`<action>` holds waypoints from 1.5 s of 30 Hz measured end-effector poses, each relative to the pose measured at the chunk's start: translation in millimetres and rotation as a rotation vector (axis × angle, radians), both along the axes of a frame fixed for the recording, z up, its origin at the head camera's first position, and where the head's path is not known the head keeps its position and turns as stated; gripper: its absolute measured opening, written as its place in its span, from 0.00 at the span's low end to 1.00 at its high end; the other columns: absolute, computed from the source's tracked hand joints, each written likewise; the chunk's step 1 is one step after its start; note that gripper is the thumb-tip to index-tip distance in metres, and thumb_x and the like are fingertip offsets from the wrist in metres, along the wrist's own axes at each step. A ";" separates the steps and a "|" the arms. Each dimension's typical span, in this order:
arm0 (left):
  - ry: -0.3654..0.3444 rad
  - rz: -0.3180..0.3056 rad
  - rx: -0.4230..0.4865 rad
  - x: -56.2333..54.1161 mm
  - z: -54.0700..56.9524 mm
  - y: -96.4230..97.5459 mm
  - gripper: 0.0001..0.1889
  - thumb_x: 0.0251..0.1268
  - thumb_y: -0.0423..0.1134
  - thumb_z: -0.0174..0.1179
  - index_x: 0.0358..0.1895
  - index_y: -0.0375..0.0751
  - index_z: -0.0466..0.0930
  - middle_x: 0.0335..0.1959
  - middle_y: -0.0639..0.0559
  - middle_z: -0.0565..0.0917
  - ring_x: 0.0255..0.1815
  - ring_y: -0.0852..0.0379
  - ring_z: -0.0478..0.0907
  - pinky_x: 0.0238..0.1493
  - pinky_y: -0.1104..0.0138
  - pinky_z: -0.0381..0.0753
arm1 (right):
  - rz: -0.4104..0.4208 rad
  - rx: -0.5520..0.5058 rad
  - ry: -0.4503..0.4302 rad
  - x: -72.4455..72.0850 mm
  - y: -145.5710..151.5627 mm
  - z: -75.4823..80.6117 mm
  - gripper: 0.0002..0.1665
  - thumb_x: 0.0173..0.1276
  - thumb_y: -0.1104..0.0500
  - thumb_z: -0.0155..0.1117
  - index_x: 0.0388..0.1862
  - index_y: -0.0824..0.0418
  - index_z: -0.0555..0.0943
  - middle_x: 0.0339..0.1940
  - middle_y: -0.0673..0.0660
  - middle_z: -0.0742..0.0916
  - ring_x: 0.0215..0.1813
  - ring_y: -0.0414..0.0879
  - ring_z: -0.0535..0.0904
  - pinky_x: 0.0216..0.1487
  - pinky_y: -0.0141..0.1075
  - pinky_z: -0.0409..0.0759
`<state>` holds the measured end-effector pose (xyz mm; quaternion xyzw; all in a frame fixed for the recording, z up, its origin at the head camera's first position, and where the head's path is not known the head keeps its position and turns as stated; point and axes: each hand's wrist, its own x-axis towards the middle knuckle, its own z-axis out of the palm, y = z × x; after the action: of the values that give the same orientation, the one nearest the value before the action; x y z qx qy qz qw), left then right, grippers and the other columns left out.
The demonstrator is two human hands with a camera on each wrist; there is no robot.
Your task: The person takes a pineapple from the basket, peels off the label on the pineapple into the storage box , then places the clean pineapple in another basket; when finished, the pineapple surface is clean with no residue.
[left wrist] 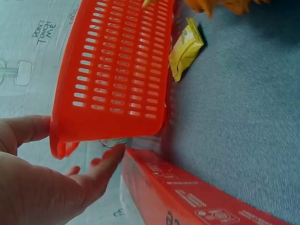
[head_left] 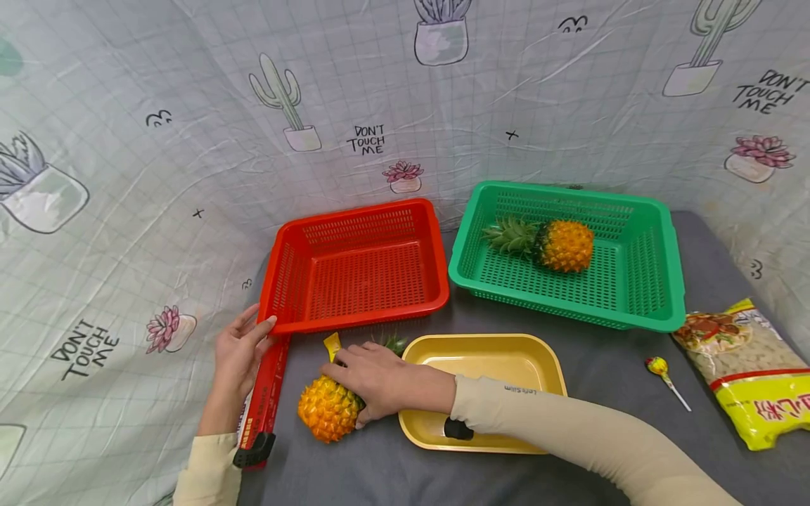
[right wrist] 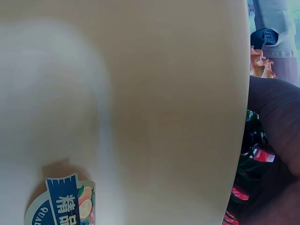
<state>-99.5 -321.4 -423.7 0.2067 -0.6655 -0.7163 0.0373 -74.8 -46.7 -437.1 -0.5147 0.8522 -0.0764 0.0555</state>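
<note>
In the head view, my right hand [head_left: 380, 376] grips a small pineapple [head_left: 325, 411] by its crown end. The fruit lies on the grey cloth, leaves partly hidden under the hand. My left hand [head_left: 237, 351] holds the front left corner of the red basket [head_left: 363, 320]. Its thumb lies on the rim; the other fingers reach beneath, as the left wrist view shows. A long red box [head_left: 272, 383] lies below that corner, close to the fingers. Between basket and pineapple sits a small yellow packet [left wrist: 186, 51].
A green basket [head_left: 633, 320] at the back right holds another pineapple [head_left: 569, 246]. Under my right forearm is a yellow tray [head_left: 547, 358] with a label [right wrist: 65, 201] inside. At the right lie a lollipop [head_left: 658, 367] and a bag of pale pieces [head_left: 753, 372].
</note>
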 end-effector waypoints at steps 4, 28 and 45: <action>0.008 0.005 0.096 -3.9 -1.7 1.9 0.36 0.74 0.28 0.65 0.81 0.35 0.63 0.67 0.43 0.72 0.58 0.54 0.82 0.57 0.64 0.83 | 0.009 -0.033 -0.033 -0.7 0.8 -1.3 0.60 0.53 0.32 0.84 0.80 0.50 0.66 0.66 0.49 0.77 0.64 0.43 0.75 0.64 0.41 0.75; -0.005 0.010 0.103 -5.7 -4.1 3.5 0.32 0.77 0.27 0.62 0.80 0.32 0.62 0.66 0.45 0.75 0.60 0.57 0.80 0.54 0.68 0.84 | 0.030 -0.098 -0.075 0.0 3.4 7.7 0.57 0.52 0.33 0.84 0.76 0.48 0.68 0.65 0.47 0.78 0.61 0.44 0.74 0.63 0.42 0.74; -0.025 -0.015 0.137 -8.8 -4.3 4.2 0.33 0.79 0.29 0.60 0.81 0.36 0.60 0.70 0.47 0.69 0.64 0.57 0.76 0.57 0.69 0.82 | 0.068 -0.176 -0.141 4.0 8.9 40.2 0.58 0.51 0.35 0.87 0.76 0.51 0.69 0.66 0.48 0.78 0.63 0.44 0.74 0.63 0.39 0.75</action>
<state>-108.3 -317.2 -428.0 0.2127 -0.6170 -0.7577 0.0092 -70.8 -37.8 -396.9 -0.5395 0.8182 -0.1849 0.0727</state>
